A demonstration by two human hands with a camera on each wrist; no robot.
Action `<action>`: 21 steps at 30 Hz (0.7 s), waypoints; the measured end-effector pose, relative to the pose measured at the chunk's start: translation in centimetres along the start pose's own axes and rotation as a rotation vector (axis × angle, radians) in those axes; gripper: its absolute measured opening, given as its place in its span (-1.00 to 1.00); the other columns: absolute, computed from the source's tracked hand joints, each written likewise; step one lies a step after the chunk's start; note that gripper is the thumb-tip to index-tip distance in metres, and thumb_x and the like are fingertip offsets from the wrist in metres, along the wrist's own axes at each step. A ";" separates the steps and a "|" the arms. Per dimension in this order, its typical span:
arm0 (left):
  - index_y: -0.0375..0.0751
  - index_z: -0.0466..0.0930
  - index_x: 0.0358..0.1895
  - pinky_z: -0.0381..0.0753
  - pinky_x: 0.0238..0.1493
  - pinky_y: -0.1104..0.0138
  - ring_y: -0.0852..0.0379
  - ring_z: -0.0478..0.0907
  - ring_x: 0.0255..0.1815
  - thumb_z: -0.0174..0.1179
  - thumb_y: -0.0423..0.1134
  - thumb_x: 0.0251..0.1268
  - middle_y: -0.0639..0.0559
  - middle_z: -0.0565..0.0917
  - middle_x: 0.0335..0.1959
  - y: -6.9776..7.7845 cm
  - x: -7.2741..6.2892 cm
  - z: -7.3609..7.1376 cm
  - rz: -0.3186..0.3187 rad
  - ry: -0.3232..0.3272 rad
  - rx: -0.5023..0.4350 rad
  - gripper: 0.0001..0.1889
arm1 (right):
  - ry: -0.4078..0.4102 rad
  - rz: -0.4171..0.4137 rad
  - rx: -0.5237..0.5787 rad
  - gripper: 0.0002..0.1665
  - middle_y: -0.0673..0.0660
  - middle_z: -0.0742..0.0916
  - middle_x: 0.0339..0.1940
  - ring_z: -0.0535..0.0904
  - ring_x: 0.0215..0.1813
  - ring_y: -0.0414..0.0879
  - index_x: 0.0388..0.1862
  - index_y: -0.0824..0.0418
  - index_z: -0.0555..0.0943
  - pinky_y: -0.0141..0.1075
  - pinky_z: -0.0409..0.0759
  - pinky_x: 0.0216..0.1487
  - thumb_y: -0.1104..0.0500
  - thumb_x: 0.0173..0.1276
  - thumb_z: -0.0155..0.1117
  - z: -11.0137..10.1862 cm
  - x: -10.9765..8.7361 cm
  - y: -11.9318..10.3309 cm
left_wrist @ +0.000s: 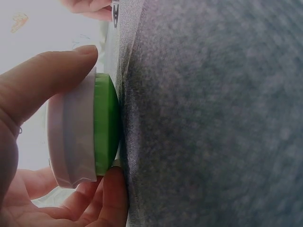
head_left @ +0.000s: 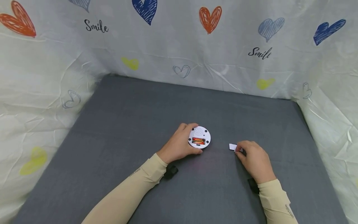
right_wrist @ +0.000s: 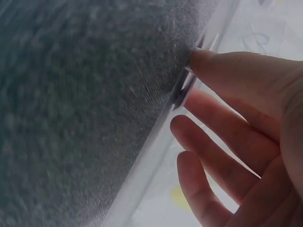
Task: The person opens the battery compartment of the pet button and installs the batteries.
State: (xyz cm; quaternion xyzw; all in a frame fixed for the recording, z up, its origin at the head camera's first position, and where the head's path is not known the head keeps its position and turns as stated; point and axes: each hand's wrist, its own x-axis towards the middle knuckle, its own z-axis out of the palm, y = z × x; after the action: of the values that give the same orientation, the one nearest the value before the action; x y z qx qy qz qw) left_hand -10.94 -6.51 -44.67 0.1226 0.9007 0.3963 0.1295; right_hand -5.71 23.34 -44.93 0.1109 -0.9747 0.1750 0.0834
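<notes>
A round white device (head_left: pixel 199 132) lies with its underside up, showing small speaker holes and an uncovered battery bay with batteries (head_left: pixel 198 141) in it. The left wrist view reveals its green lower part (left_wrist: pixel 105 125) against the cloth. My left hand (head_left: pixel 181 143) grips the device's rim from the left, thumb on one side and fingers on the other. To the right, my right hand (head_left: pixel 254 158) pinches a small flat white rectangular piece (head_left: pixel 232 147) at its right end, between thumb and forefinger. In the right wrist view the piece (right_wrist: pixel 183 87) appears edge-on at the cloth, partly hidden by the fingers.
Dark grey cloth (head_left: pixel 139 112) covers the table. Behind and at both sides hangs a white sheet (head_left: pixel 156 46) printed with hearts and words. A dark wrist camera (head_left: pixel 171 171) is under the left wrist, and another (head_left: pixel 253 186) is beside the right.
</notes>
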 end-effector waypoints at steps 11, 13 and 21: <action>0.06 0.31 0.64 0.61 0.27 0.09 -0.01 0.52 0.22 0.74 -0.01 0.03 -0.11 0.45 0.36 -0.3 -0.1 -0.1 0.021 0.003 0.001 0.07 | 0.043 -0.099 0.006 -0.81 0.08 0.78 -0.26 0.63 -0.16 0.00 -0.30 0.10 0.69 -0.02 0.61 -0.15 0.32 0.31 0.56 0.0 1.3 -2.6; 0.06 0.32 0.64 0.61 0.26 0.09 -0.02 0.53 0.22 0.74 -0.02 0.03 -0.12 0.45 0.36 -0.3 0.0 -0.1 0.022 0.003 0.003 0.08 | 0.039 -0.121 0.023 -0.83 0.08 0.78 -0.22 0.64 -0.12 0.00 -0.28 0.09 0.70 -0.03 0.63 -0.12 0.31 0.32 0.54 -0.2 1.8 -3.6; 0.01 0.31 0.65 0.61 0.20 0.10 0.00 0.52 0.13 0.72 -0.01 0.07 -0.14 0.46 0.32 -0.5 -0.1 -0.1 0.053 0.002 0.004 0.06 | 0.037 -0.276 0.076 -0.82 0.02 0.80 -0.18 0.67 -0.04 -0.06 -0.24 0.08 0.70 -0.11 0.66 -0.06 0.29 0.34 0.56 0.2 3.8 -8.2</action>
State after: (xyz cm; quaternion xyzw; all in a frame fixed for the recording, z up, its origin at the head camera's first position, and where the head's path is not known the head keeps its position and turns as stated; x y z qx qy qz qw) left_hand -10.98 -6.98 -44.98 0.1461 0.8981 0.3978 0.1178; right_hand -7.38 15.03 -41.74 0.2434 -0.9412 0.2007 0.1205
